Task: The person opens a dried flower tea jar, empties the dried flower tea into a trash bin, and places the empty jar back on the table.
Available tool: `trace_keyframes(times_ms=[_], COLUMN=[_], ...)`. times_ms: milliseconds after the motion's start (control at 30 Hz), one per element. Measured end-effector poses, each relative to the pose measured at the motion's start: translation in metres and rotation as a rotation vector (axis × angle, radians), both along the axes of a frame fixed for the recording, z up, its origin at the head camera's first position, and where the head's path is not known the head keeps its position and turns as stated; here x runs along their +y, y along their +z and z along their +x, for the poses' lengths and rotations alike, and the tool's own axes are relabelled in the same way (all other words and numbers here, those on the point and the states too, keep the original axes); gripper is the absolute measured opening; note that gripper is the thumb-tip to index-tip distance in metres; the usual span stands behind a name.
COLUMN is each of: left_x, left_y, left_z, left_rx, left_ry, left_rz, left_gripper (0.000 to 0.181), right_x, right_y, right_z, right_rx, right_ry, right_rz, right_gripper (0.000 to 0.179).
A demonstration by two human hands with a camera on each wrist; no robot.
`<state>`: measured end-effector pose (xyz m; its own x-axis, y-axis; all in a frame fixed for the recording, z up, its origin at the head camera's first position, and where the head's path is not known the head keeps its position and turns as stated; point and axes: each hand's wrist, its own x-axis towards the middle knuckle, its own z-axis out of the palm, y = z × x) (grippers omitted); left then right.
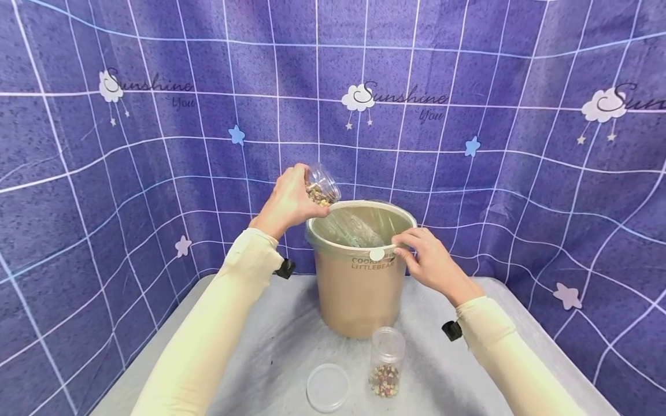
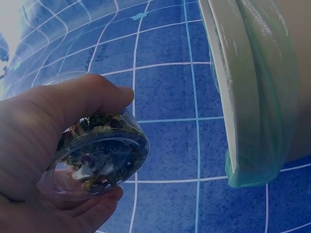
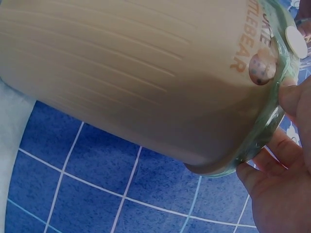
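Note:
My left hand point(image 1: 289, 201) holds a clear plastic jar point(image 1: 322, 186) tilted, its mouth facing the left rim of a tan trash can point(image 1: 359, 300). Dried bits in mixed colours point(image 2: 99, 160) lie inside the jar, with the thumb on one side and fingers on the other in the left wrist view. With thumb and fingers, my right hand point(image 1: 430, 261) pinches the can's rim at the right front. A thin greenish trash bag point(image 3: 272, 109) lines the can and folds over that rim. The bottom of the can is hidden.
In front of the can, a second clear jar point(image 1: 387, 361) stands upright, partly filled with reddish and pale dried bits. Left of it a round translucent lid point(image 1: 328, 387) lies flat on the grey table point(image 1: 255, 346). A blue patterned curtain point(image 1: 291, 75) hangs close behind and on both sides.

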<state>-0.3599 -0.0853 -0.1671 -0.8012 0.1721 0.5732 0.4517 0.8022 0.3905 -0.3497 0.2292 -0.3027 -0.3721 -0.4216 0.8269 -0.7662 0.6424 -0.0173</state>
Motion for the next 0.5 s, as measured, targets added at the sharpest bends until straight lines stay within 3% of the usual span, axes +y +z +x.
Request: trace_keyframes(times_ms=[500], left_x=[0.009], left_y=[0.002], left_z=[-0.016], left_rx=[-0.030], left_ry=[0.004], left_rz=[-0.038], left_gripper=[0.091], right_x=[-0.001], right_y=[0.000], right_z=[0.001], right_rx=[-0.006], right_ry=[0.001], right_rz=[0.002], right_gripper=[0.012])
